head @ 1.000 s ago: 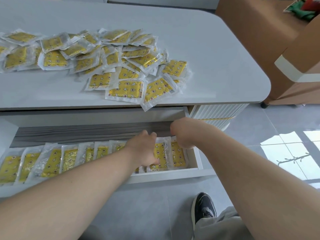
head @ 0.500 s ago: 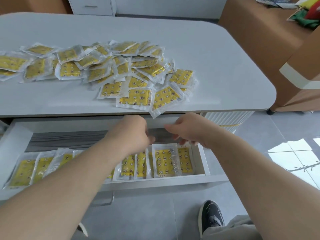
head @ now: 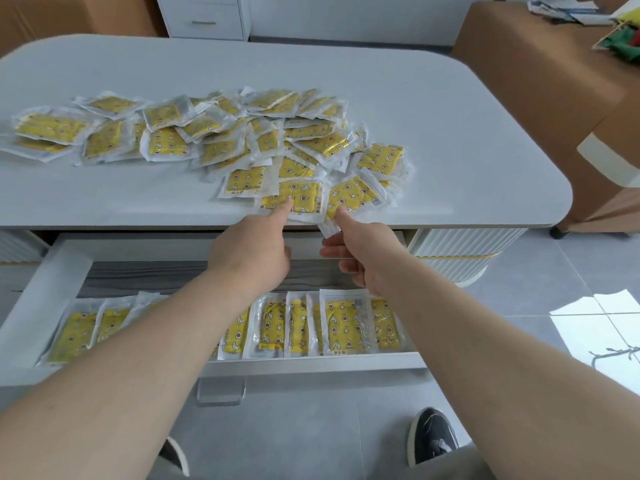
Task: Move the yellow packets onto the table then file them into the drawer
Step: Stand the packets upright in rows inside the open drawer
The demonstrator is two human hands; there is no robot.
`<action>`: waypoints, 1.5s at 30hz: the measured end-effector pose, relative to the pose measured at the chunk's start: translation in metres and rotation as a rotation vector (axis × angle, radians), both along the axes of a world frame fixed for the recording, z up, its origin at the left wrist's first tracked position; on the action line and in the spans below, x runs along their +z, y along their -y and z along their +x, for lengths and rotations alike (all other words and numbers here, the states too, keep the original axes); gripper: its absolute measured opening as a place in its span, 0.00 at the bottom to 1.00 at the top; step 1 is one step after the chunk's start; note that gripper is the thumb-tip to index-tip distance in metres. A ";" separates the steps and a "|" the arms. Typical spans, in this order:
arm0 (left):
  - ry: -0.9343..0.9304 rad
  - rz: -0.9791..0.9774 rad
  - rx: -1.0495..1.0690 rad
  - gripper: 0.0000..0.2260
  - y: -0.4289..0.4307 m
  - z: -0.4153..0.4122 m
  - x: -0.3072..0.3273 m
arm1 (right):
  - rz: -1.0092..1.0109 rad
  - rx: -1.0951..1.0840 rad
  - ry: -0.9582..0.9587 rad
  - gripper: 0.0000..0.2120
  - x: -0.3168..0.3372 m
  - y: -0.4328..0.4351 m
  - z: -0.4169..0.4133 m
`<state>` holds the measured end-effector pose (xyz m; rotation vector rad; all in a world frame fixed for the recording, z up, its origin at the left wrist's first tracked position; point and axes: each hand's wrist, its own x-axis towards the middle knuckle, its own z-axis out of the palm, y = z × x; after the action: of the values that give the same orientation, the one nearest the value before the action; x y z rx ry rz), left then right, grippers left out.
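hands point(head: 369, 252) on table-edge packets point(head: 356, 195) | drawer point(head: 52, 289) open below | brown boxes point(head: 540, 81) (right)

Brightness: bright, even daylight on the pale grey rounded table point(head: 450, 133).
Source: sun patch with a twig shadow on the grey tiled floor point(head: 595, 327), right of and below the fingers point(head: 282, 211).
Shadows: soft dark band just beneath the fingers, inside the open white drawer point(head: 62, 271).
Glare: small glints on the plastic-wrapped yellow packets point(head: 166, 147) beyond the fingers.
Distortion: wide-angle bowing; the table edge curves and the forearms swell toward the bottom corners.
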<state>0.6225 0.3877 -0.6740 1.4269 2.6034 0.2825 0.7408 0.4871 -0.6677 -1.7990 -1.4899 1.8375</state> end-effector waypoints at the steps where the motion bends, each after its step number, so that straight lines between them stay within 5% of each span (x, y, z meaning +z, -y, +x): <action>1: 0.043 0.038 0.009 0.33 0.000 -0.001 -0.001 | 0.002 -0.008 -0.006 0.25 0.000 -0.001 -0.001; 5: 0.128 0.101 0.016 0.25 0.001 -0.001 -0.001 | 0.003 -0.041 -0.050 0.12 -0.001 -0.001 0.001; 11: 0.355 0.244 0.180 0.09 0.001 -0.004 -0.002 | 0.033 -0.083 -0.129 0.06 -0.007 0.006 0.012; 14: 0.463 0.189 0.264 0.23 0.003 -0.006 0.002 | 0.001 -0.101 -0.176 0.05 -0.007 0.004 0.016; 18: 0.857 0.075 0.481 0.33 0.001 -0.004 0.001 | -0.001 -0.106 -0.174 0.06 -0.005 0.001 0.019; 24: 1.285 0.253 0.647 0.23 -0.004 0.002 -0.010 | 0.075 -0.096 -0.131 0.06 -0.005 0.000 0.023; 32: 1.342 0.447 0.727 0.05 -0.002 0.009 -0.015 | 0.077 -0.268 -0.241 0.05 -0.007 -0.005 0.031; 36: 1.456 0.477 0.727 0.04 -0.001 0.012 -0.013 | -0.004 -0.278 -0.215 0.09 -0.009 0.000 0.031; 45: 1.401 0.550 0.758 0.04 -0.003 0.010 -0.019 | -0.022 -0.238 -0.153 0.08 -0.010 -0.001 0.033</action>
<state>0.6327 0.3904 -0.6928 -0.0343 1.6523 1.4804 0.7740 0.4878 -0.6775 -1.7167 -1.1518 1.8323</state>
